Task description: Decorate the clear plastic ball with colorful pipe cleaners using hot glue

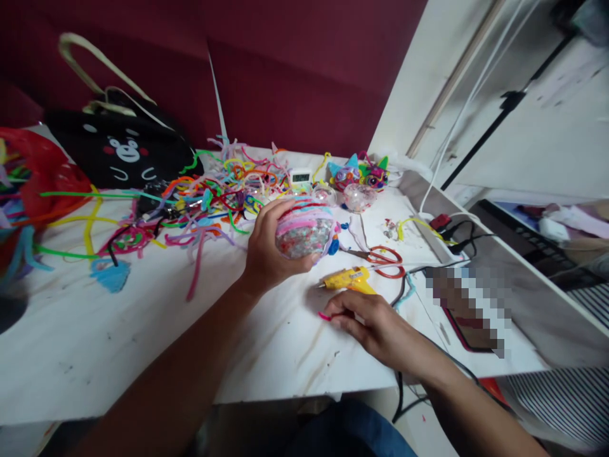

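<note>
My left hand (266, 251) is wrapped round a clear ball (304, 231) filled with glittery bits and banded with pink, red and blue pipe cleaners, held just above the white table (143, 330). My right hand (368, 324) rests on the table with its fingers pinched on a short pink pipe cleaner piece (324, 315). A yellow glue gun (347, 279) lies just beyond the right hand. Red-handled scissors (385, 260) lie past the glue gun.
A tangled heap of coloured pipe cleaners (204, 197) covers the far middle of the table. A black bear-face bag (124, 152) sits far left, a red basket (38, 178) at the left edge. Finished colourful figures (361, 174), a small clock (301, 178), cables and a phone (466, 311) lie right.
</note>
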A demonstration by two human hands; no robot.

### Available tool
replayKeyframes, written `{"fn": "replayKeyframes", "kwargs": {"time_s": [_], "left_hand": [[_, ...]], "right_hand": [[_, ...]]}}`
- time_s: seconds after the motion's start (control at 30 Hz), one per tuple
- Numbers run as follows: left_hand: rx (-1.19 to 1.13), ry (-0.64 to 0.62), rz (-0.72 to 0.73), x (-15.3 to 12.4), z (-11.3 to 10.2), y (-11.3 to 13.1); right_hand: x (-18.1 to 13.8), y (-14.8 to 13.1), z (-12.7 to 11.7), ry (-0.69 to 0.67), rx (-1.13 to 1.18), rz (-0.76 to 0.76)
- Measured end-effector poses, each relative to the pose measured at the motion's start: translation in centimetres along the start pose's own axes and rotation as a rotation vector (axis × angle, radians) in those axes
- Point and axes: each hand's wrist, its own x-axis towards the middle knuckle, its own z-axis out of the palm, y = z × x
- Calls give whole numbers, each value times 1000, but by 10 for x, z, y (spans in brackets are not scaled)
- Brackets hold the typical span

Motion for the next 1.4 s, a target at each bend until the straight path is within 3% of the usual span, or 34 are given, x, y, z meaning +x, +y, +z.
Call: {"fn": "replayKeyframes", "kwargs": {"time_s": [0.17, 0.33, 0.47, 0.77, 1.0, 1.4], "left_hand": [[-14, 22, 69, 0, -1, 1], [17, -12, 93, -2, 1, 3], [8, -31, 125, -2, 1, 4], [29, -71, 116, -7, 4, 2], [-4, -127, 171, -3, 1, 7], [-24, -139, 94, -5, 3, 5]], "right_hand": [[6, -7, -37, 307, 236, 23], [31, -5, -42, 533, 329, -4], [48, -2, -38, 521, 341, -35], [56, 0, -38, 451, 138, -133], [60, 1, -35, 490, 2, -217], [51, 1, -36, 479, 70, -207]]}}
